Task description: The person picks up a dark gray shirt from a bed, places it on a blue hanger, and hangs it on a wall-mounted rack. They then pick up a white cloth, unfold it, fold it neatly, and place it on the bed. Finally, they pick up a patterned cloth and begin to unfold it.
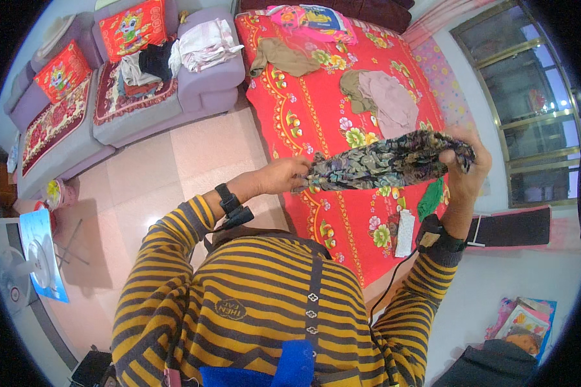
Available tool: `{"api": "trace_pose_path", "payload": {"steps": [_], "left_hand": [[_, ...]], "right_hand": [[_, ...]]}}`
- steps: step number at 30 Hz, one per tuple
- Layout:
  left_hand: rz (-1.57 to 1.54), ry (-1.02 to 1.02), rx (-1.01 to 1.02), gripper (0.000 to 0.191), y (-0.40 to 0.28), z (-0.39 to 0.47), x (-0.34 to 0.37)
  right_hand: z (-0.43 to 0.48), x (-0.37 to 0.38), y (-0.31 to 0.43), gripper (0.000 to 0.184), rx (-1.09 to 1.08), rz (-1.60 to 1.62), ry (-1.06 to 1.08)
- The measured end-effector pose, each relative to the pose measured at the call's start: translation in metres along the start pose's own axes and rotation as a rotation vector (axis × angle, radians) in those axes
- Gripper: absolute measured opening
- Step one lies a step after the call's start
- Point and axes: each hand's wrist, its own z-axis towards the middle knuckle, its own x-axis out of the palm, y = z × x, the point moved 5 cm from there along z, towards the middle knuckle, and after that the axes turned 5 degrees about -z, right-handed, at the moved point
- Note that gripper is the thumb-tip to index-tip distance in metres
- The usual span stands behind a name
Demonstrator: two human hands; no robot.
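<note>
A dark patterned cloth garment (377, 162) is stretched between my two hands, bunched in folds above the bed. My left hand (283, 175) pinches its left end. At the other end, my right hand (467, 162) grips the gathered fabric, thumb across it. Beneath the cloth lies a red floral bedspread (290, 111). A crumpled pale pink garment (392, 99) rests just beyond the cloth, partly over an olive-brown one (353, 92). A green cloth (431, 198) and a white patterned folded item (405, 233) lie near my right forearm.
Farther up the bed are a brown garment (288, 59) and a bright pink bundle (314, 24). A purple-grey sofa (208, 92) at left bears folded white cloths (208, 46), other clothes (145, 67) and red cushions (133, 31). A fan (29, 263) stands lower left; a window (537, 96) is right.
</note>
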Motion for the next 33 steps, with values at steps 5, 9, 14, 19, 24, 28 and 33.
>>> {"api": "trace_pose_path", "payload": {"steps": [5, 9, 14, 19, 24, 28, 33], "left_hand": [[0.162, -0.095, 0.227, 0.012, -0.008, 0.001, 0.006], [0.035, -0.023, 0.252, 0.011, -0.013, 0.013, 0.028], [-0.03, 0.03, 0.122, 0.01, -0.009, 0.02, 0.038], [0.054, -0.08, 0.256, 0.009, -0.016, 0.02, 0.04], [0.066, -0.052, 0.184, 0.007, -0.013, 0.037, 0.067], [0.066, -0.075, 0.185, 0.011, -0.012, 0.042, 0.066], [0.236, -0.096, 0.139, 0.011, -0.024, 0.037, 0.037]], "right_hand": [[-0.007, 0.004, -0.001, 0.056, 0.049, 0.252, 0.07], [-0.012, 0.001, -0.006, 0.057, 0.1, 0.422, 0.056], [-0.024, -0.009, -0.017, 0.058, 0.16, 0.325, 0.027], [-0.04, -0.013, -0.02, 0.057, 0.148, 0.43, -0.032], [-0.046, -0.017, -0.02, 0.056, 0.075, 0.563, 0.016], [-0.057, -0.031, -0.035, 0.052, 0.101, 0.49, 0.005], [-0.073, -0.053, -0.096, 0.035, 0.308, -0.378, 0.039]]}}
